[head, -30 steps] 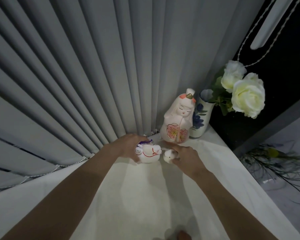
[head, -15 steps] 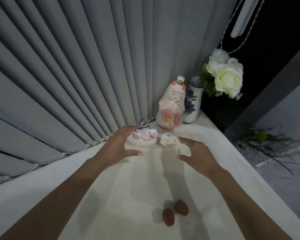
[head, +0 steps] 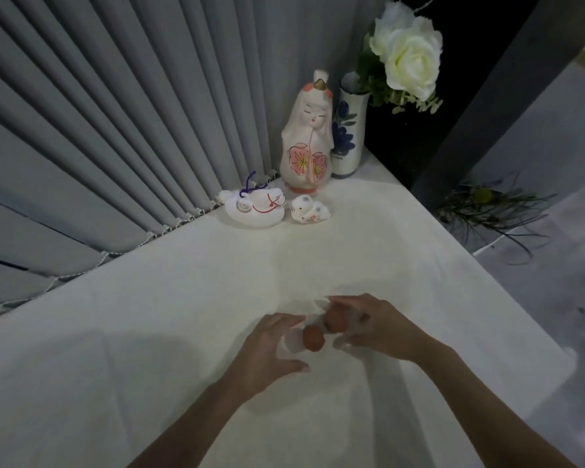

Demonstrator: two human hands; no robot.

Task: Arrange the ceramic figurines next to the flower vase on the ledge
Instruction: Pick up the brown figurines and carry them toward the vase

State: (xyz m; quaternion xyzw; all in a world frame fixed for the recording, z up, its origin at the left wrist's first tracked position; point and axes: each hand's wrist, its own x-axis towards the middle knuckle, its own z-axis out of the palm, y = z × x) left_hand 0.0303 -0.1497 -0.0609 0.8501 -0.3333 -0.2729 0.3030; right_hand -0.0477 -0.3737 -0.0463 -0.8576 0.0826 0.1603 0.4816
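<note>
By the grey blinds, a white horse figurine [head: 255, 211], small white cat figurine [head: 309, 212] and tall ceramic doll [head: 307, 143] are set beside the blue-flowered vase [head: 347, 130]. Nearer, two reddish-brown oval figurines [head: 323, 331] are flanked by the left hand [head: 271, 346] and right hand [head: 382, 327], both spread, neither closed; grasping is judged next.

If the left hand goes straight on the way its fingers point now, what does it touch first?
Most likely the nearer brown figurine, which lies just ahead of the left hand, close to its fingertips. The second brown figurine lies just beyond, by the right hand; depth is uncertain.
</note>
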